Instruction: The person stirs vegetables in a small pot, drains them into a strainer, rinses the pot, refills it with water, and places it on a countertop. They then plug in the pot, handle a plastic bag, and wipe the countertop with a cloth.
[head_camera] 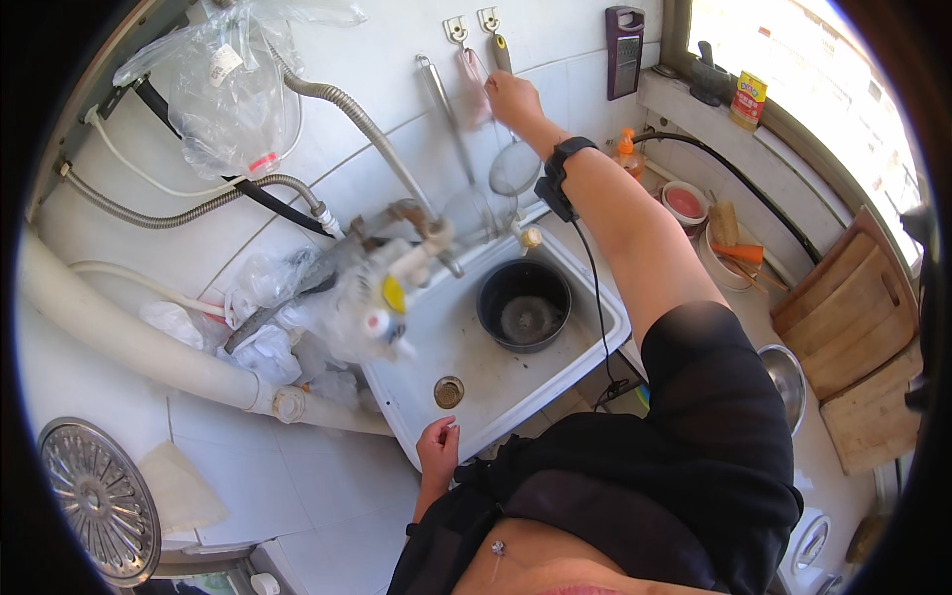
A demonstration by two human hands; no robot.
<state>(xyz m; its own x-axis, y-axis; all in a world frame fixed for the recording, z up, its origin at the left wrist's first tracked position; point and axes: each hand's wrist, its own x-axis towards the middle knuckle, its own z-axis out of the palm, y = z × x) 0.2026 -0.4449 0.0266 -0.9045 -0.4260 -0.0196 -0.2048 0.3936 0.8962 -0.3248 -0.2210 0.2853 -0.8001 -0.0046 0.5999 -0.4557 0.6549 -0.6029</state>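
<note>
My right hand (515,103) reaches up to the tiled wall, its fingers curled in front of the hanging utensils. It covers part of the grey handle (501,53) above a round mesh strainer (515,168); whether it grips anything is unclear. A blurred pink item (474,80) hangs just left of it, and a long metal-handled utensil (446,111) hangs further left. Low by the near left rim of the white sink (416,379), my left hand (439,451) is loosely curled, with nothing visible in it. A dark round pot (524,305) sits inside the sink, right of the drain (448,392).
A blurred tap (428,238) and bunched plastic bags (271,349) crowd the sink's left. Metal hoses (357,111) cross the wall. Rightward are a soap pump bottle (629,156), stacked bowls (684,202), wooden boards (848,297) and a metal bowl (785,387). A cable (595,275) dangles from my right wrist.
</note>
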